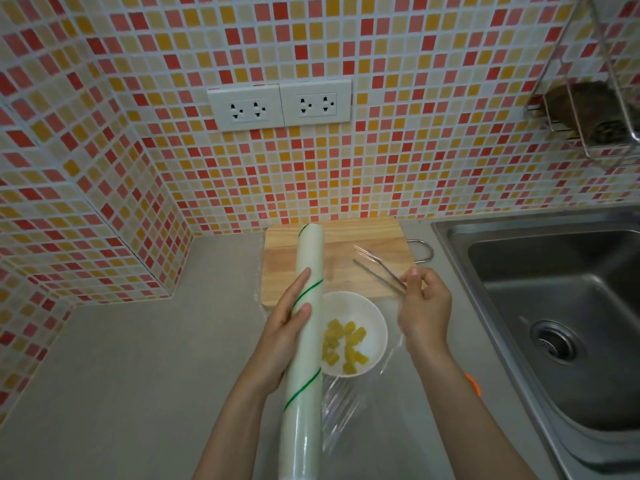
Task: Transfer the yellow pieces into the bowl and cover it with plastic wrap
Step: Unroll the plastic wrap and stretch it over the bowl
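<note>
pulling a sheet of film off the plastic wrap roll (304, 327) is the step in hand, and it goes best with an even draw. at the left, the left hand (287, 337) curls around the roll, thumb on top and fingers underneath, holding it tilted above the grey counter (121, 375), just left of the bowl (375, 327). the white bowl sits near the wooden cutting board (346, 244), and the yellow pieces (343, 344) already lie inside it, so the transfer looks done. right of the bowl, the right hand (424, 306) is loosely closed, thumb and fingertips pinching the free edge of the clear film (341, 407), which spans from the roll across over the bowl. metal tongs (379, 271) rest on the board, just beyond that hand. i judge the film should go taut and level, wider than the rim on all sides, before it is lowered. slack invites wrinkles and the film clinging to itself. the sink (554, 306) lies further right, clear of the work.
</note>
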Demonstrator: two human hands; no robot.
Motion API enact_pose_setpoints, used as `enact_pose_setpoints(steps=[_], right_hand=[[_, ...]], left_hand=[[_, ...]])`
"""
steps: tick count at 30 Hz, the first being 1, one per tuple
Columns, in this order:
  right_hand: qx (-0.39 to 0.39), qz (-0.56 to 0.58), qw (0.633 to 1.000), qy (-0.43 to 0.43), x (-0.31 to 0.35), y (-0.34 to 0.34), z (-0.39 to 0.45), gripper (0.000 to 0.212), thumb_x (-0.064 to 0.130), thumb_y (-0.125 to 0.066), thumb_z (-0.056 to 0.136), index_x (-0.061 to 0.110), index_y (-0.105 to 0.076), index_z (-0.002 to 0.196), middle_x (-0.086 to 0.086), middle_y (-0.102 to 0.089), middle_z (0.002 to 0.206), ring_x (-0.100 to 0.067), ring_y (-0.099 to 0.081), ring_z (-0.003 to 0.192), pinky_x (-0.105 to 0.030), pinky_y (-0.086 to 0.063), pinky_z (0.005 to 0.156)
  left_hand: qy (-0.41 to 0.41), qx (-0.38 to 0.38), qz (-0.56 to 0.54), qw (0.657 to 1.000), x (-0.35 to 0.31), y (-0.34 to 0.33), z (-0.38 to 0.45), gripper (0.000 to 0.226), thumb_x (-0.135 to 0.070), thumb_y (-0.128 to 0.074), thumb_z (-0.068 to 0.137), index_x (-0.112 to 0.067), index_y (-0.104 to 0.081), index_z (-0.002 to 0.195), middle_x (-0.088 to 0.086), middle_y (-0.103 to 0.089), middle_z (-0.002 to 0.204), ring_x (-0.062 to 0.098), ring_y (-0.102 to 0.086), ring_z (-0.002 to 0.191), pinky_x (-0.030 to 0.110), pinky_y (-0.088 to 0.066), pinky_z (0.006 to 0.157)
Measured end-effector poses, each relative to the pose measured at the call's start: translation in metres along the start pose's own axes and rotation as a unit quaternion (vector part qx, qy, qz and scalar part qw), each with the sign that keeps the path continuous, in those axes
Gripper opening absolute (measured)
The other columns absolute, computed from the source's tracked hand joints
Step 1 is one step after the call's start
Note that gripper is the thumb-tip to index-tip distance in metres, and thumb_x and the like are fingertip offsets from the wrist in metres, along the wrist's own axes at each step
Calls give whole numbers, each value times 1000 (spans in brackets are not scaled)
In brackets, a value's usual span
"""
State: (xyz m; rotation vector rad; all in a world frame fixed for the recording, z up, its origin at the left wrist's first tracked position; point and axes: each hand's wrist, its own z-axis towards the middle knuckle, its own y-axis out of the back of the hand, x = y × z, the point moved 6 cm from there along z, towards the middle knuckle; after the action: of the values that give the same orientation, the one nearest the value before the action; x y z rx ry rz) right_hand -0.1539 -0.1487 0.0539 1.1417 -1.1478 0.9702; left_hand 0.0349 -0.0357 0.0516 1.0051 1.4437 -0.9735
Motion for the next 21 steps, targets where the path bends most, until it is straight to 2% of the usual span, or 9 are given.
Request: enact_pose_setpoints(steps=[2, 4, 6, 9, 11, 13, 16, 19, 21], right_hand=[[9, -19, 1000, 7, -5, 3, 5, 29, 24, -45, 94, 24, -54, 66, 2, -52, 58, -18, -46, 54, -30, -38, 62], [26, -40, 999, 24, -4, 5, 7, 24, 18, -47, 93, 17, -58, 72, 3, -54, 61, -14, -47, 57, -27, -36, 65], [40, -65, 996, 41, -1, 6, 7, 20, 16, -48, 93, 10, -61, 79, -3, -58, 68, -18, -51, 64, -26, -35, 64], [46, -104, 992, 58, -5, 6, 8, 22, 17, -48, 93, 4, -62, 84, -13, -61, 72, -25, -53, 67, -28, -32, 59], [47, -127, 988, 68, -11, 4, 9, 23, 17, -48, 93, 3, -63, 84, -15, -60, 68, -29, -54, 66, -29, -30, 56], [45, -148, 985, 72, -18, 1, 12, 22, 16, -48, 93, 3, -62, 82, -10, -56, 62, -26, -52, 62, -25, -30, 51], [52, -164, 983, 69, -27, -6, 16, 22, 15, -48, 93, 3, -62, 80, -2, -50, 56, -18, -45, 53, -11, -34, 48], [71, -182, 978, 68, -36, -16, 19, 21, 13, -48, 92, 3, -63, 81, -9, -59, 65, -21, -48, 58, -25, -27, 50], [77, -193, 977, 56, -43, -20, 20, 21, 13, -48, 92, 1, -64, 85, -16, -64, 73, -22, -50, 64, -25, -22, 52]], left_hand=[[-11, 2, 37, 999, -1, 1, -3, 50, -18, -55, 91, -55, -48, 124, -31, -48, 132, 7, -56, 118, 29, -50, 95], [-25, -10, 77, 997, -2, 3, -5, 56, -16, -62, 87, -54, -46, 125, -30, -47, 130, -1, -58, 110, 14, -50, 81], [-36, -26, 119, 992, -1, 5, -5, 57, -25, -65, 85, -53, -42, 129, -31, -45, 127, -15, -49, 112, 4, -42, 84], [-51, -62, 215, 973, 3, 11, -2, 45, -39, -48, 92, -52, -37, 133, -15, -45, 127, -24, -36, 111, -8, -24, 89], [-50, -85, 247, 964, 9, 14, 2, 38, -33, -33, 99, -49, -37, 133, -7, -46, 129, -16, -40, 110, -8, -22, 89], [-51, -97, 280, 954, 16, 16, 3, 40, -32, -26, 100, -47, -38, 135, -3, -48, 127, -8, -42, 106, 2, -27, 95], [-33, -100, 322, 941, 33, 24, 8, 41, -38, -23, 99, -50, -36, 136, -2, -47, 124, -21, -38, 96, 17, -31, 94], [-26, -112, 347, 931, 45, 34, 15, 42, -37, -25, 99, -48, -35, 138, 5, -46, 123, -11, -35, 89, 18, -32, 93], [-17, -111, 352, 929, 51, 37, 19, 42, -32, -28, 100, -47, -33, 139, 9, -43, 120, -4, -33, 91, 17, -32, 97]])
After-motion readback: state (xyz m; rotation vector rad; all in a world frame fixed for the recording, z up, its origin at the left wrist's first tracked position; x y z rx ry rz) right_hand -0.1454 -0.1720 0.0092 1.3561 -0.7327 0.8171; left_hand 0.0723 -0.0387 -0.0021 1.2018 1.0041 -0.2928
